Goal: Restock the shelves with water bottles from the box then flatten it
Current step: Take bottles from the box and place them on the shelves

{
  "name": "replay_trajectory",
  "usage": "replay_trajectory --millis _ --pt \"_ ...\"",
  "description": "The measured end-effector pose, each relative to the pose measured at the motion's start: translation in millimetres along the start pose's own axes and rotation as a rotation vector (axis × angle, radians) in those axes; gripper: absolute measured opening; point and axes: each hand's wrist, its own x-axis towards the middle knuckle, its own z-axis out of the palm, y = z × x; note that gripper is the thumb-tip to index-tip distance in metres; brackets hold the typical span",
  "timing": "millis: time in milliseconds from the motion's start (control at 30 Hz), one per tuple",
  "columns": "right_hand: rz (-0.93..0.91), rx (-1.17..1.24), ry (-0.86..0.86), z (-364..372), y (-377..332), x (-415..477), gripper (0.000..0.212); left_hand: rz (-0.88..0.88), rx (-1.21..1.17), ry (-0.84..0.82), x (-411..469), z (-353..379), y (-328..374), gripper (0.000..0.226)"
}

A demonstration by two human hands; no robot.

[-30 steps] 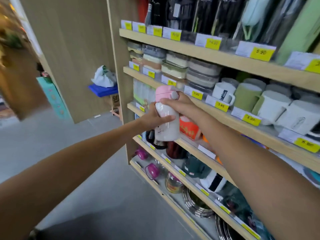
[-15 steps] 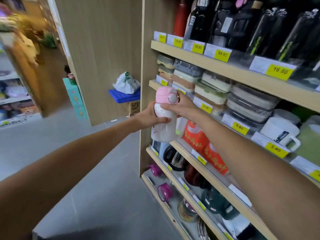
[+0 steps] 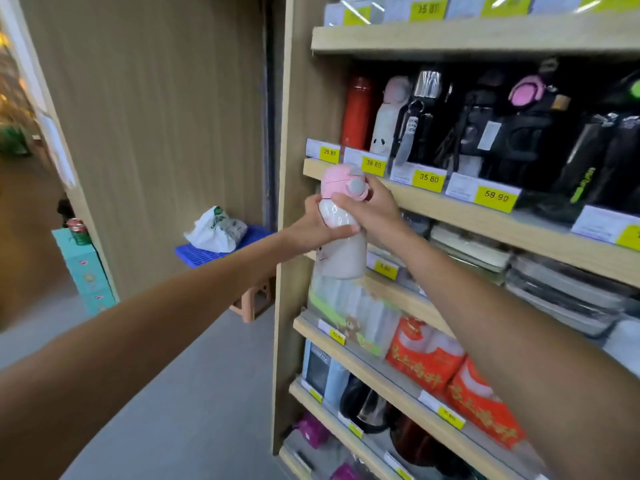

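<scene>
Both hands are gripping the water bottle. The left hand is wrapping the upper body from the left, with the thumb lying across the front. The right hand is curling round the neck from the right, just under the pink lid.

The bottle is hanging in the air off the left front of the shelving unit, not sitting on any board. Its lid is level with the front edge of the flask shelf and its body is below that edge. The body is a smooth, matte, off-white cylinder with rounded shoulders and a small face print low on the left. The lid is glossy, domed plastic with a grey round button.

The shelf boards are showing a pale wood-grain laminate, and clear tag strips with yellow price labels are running along the edges. On the flask shelf:
- a red cylindrical flask
- a white panda-face bottle
- black bottles in shiny film

Stacked flat lidded containers are sitting one level down, with red printed packs below them.

Left of the unit, a crumpled white plastic bag is lying on a blue ribbed plastic slab. The floor is smooth and grey.
</scene>
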Motion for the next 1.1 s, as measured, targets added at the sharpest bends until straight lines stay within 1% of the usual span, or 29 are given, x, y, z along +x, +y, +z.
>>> replay_trajectory --millis 33,67,133,167,200,233,300,433,500,567,633,700,767,867,1000,1100 --pt "-0.010 0.001 0.034 6 -6 13 0.044 0.044 0.002 -0.001 12 -11 2 0.111" --pt "-0.021 -0.006 0.061 10 -12 23 0.046 0.078 -0.016 0.011 19 -16 5 0.103" --pt "-0.044 -0.020 0.139 19 -28 48 0.052 0.172 -0.045 0.049 39 -31 13 0.080" --pt "-0.061 -0.017 0.172 23 -37 59 0.051 0.222 -0.050 0.080 48 -38 17 0.070" --pt "-0.080 -0.025 0.193 27 -43 68 0.045 0.266 -0.049 0.113 57 -45 21 0.064" --pt "-0.100 -0.036 0.208 30 -50 76 0.039 0.300 -0.044 0.149 67 -51 23 0.066" --pt "-0.161 -0.092 0.213 33 -60 89 0.034 0.349 -0.050 0.212 83 -57 28 0.080" --pt "-0.232 -0.257 0.232 27 -79 102 0.038 0.442 -0.076 0.305 107 -59 44 0.091" --pt "-0.321 -0.465 0.370 18 -83 104 0.041 0.503 -0.115 0.321 117 -56 58 0.094" --pt "-0.419 -0.680 0.590 6 -80 103 0.043 0.555 -0.133 0.338 128 -52 68 0.097" --pt "-0.437 -0.841 0.790 -7 -76 99 0.042 0.604 -0.134 0.349 141 -46 74 0.098" --pt "-0.379 -0.951 0.902 -19 -69 96 0.045 0.602 -0.116 0.338 153 -40 78 0.097" --pt "-0.266 -0.984 0.939 -27 -61 96 0.055 0.569 -0.096 0.336 163 -34 80 0.097" --pt "-0.120 -0.987 0.910 -30 -49 98 0.066 0.600 -0.128 0.346 172 -27 82 0.098" --pt "0.036 -0.938 0.876 -27 -40 102 0.079 0.650 -0.173 0.299 184 -18 78 0.098" --pt "0.107 -0.970 0.846 -26 -40 106 0.086 0.622 -0.107 0.276 186 -13 69 0.098"
